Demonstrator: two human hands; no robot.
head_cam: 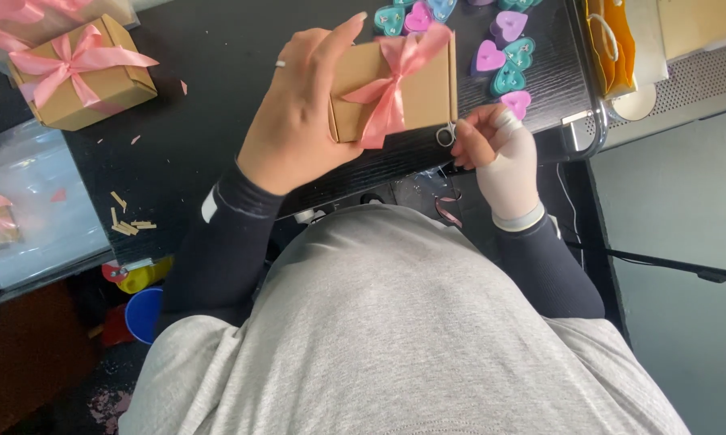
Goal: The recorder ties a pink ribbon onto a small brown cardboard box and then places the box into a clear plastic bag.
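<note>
My left hand [298, 113] grips a small brown cardboard box [427, 95] from its left side, holding it above the black table [218, 80]. A pink satin ribbon [391, 84] is tied round the box in a bow. My right hand [504, 157], in a pale glove with some fingertips bare, holds small scissors [446, 134] right below the box's lower right corner, by a hanging ribbon end. Both arms wear dark sleeves.
Several heart-shaped candles [508, 56] in teal, pink and purple lie at the table's far side. Another ribboned brown box [81, 72] stands at the left. Clear plastic sheet [33, 209], cardboard scraps [125, 221] and a yellow bag [612, 44] are around.
</note>
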